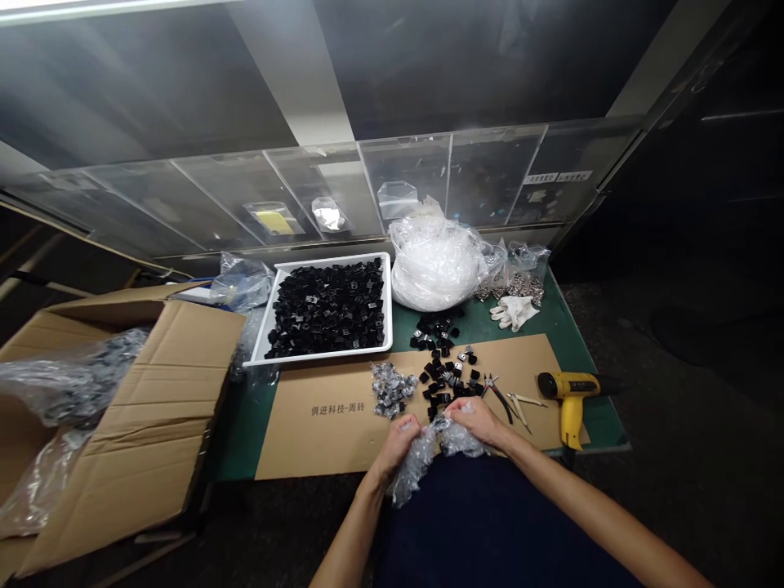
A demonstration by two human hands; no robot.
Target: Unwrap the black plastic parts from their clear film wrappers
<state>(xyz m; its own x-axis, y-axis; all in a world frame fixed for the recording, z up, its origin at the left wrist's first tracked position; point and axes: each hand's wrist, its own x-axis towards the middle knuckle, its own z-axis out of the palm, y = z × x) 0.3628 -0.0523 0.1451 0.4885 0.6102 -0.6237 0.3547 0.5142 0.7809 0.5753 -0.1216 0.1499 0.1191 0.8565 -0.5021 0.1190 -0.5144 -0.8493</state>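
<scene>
Both hands are at the front edge of a cardboard sheet (331, 441), gripping a crumpled clear plastic bag (416, 469). My left hand (399, 441) has its fingers closed on the bag's left part. Closed round its right part is my right hand (474, 420), close to the left one. Small dark bits show between the hands, too small to name. Just beyond lie scattered small black parts (450, 376). A heap of small parts in clear wrapping (392, 390) sits to their left.
A white tray (390, 327) of black parts stands behind, beside a big plastic bag (434, 261). Right are cutting pliers (499, 396), tweezers (523, 408), a white glove (514, 312) and a yellow heat gun (571, 404). An open cardboard box (165, 392) holds bagged parts at left.
</scene>
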